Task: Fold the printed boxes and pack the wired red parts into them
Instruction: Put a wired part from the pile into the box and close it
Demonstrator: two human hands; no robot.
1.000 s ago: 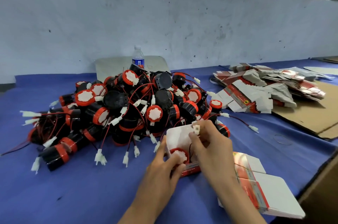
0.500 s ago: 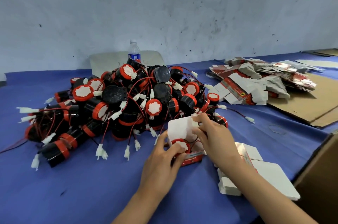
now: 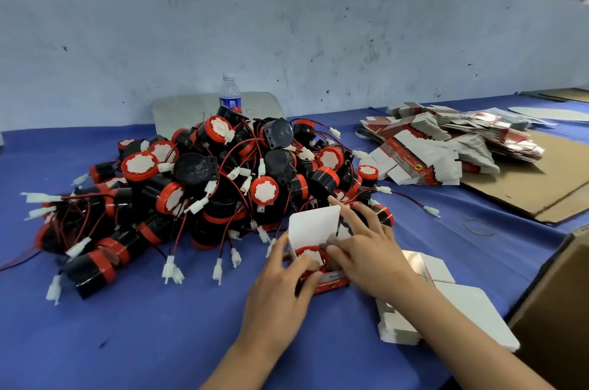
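A small printed box (image 3: 331,283) stands open on the blue table in front of me, its white lid flap (image 3: 314,225) raised. A red-capped wired part (image 3: 310,254) sits inside it. My left hand (image 3: 280,291) grips the box's left side, fingers curled over its rim. My right hand (image 3: 366,249) lies over the box's right side with fingers spread, thumb pressing down into the opening. Behind the box lies a big pile of black and red wired parts (image 3: 223,182) with white connectors.
A heap of flat printed boxes (image 3: 446,147) lies on brown cardboard (image 3: 541,185) at the right. A stack of flat boxes (image 3: 462,310) sits under my right forearm. A water bottle (image 3: 230,96) stands behind the pile. A brown carton (image 3: 561,310) fills the right edge.
My right hand let go of the white connector it pinched above the box and moved down over the opening. The wire and connector have gone inside. My left hand stays on the box.
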